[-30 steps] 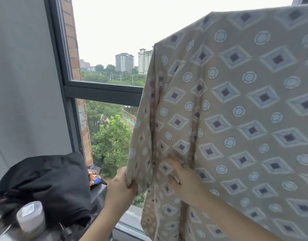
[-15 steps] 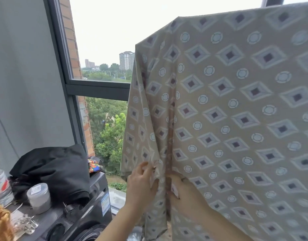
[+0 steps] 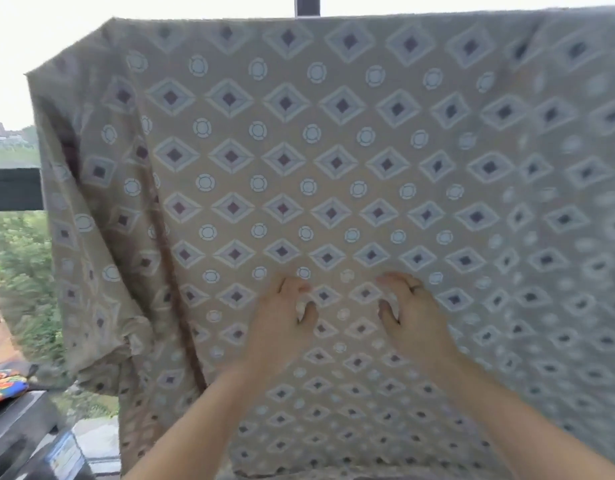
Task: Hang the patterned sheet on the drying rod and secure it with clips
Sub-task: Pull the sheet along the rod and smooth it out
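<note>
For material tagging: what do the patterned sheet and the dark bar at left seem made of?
The patterned sheet looks like thin woven cloth, matte; it hangs in soft folds at its left edge. The dark bar is probably a painted metal window frame, straight and smooth-edged; blur leaves that open.

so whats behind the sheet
Past the sheet, only a dark upright bar shows above its top edge, and a window frame and trees at its left. The rod it hangs over is covered, as is everything else behind it.
</note>
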